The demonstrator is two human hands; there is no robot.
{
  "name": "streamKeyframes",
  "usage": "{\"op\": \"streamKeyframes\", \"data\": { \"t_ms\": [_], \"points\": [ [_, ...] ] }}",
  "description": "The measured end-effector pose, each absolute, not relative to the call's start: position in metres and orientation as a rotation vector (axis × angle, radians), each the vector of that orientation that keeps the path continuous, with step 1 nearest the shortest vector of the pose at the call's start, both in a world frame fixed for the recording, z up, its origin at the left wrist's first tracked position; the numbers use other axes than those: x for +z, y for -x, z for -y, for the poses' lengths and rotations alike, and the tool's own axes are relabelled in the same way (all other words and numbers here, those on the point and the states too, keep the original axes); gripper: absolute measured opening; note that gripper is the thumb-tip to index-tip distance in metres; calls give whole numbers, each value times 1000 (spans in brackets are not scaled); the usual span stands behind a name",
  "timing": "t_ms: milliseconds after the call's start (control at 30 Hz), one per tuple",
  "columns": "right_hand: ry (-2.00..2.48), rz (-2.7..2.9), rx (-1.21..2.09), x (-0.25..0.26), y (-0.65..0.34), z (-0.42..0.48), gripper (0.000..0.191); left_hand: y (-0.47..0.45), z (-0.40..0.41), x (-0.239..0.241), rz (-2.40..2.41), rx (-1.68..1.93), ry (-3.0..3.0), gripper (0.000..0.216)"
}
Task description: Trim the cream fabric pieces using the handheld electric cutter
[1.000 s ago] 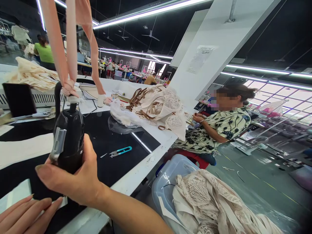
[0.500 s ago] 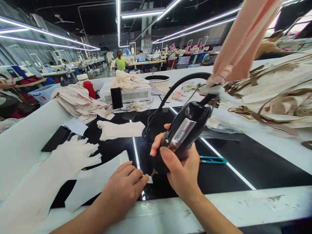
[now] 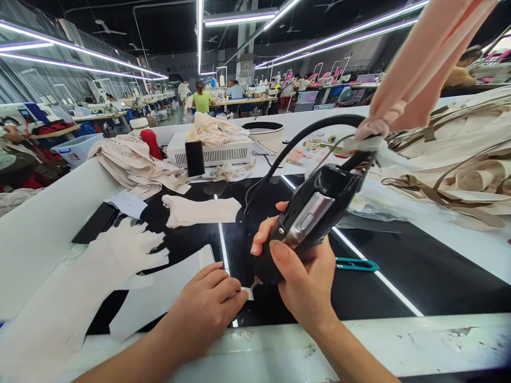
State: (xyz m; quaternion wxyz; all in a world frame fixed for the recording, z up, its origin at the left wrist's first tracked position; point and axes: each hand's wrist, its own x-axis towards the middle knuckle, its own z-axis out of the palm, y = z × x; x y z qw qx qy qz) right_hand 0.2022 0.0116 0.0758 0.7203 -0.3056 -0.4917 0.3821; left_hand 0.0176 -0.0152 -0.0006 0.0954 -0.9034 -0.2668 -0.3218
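Note:
My right hand (image 3: pixel 300 274) is wrapped round a black corded hand tool (image 3: pixel 315 213) with a silver plate, held tilted with its tip down on the black table (image 3: pixel 399 266). The tip touches a small white piece (image 3: pixel 247 292). My left hand (image 3: pixel 207 306), fingers curled, presses that piece down right beside the tip. A pale pink strap (image 3: pixel 419 69) hangs from above and ties to the tool's cable end. A white cut sheet (image 3: pixel 159 290) lies under my left wrist.
Teal thread snips (image 3: pixel 355 264) lie right of the tool. Cream fabric pieces (image 3: pixel 199 210) and piles (image 3: pixel 131 165) sit left and behind; a white box with a phone (image 3: pixel 195 158) leaning on it stands at the back. A heap of strapped fabric (image 3: pixel 459 165) fills the right. People work at far tables.
My view swung left from the seated person to the table. My left hand came onto the small white piece, and the tool tipped down until its tip met that piece.

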Motion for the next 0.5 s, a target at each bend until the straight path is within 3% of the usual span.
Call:
{"op": "streamKeyframes", "data": {
  "t_ms": [500],
  "points": [
    [663, 1082, 834, 78, -202, -12, 41, -17, 15, -6, 789, -920, 2699, 20]
  ]
}}
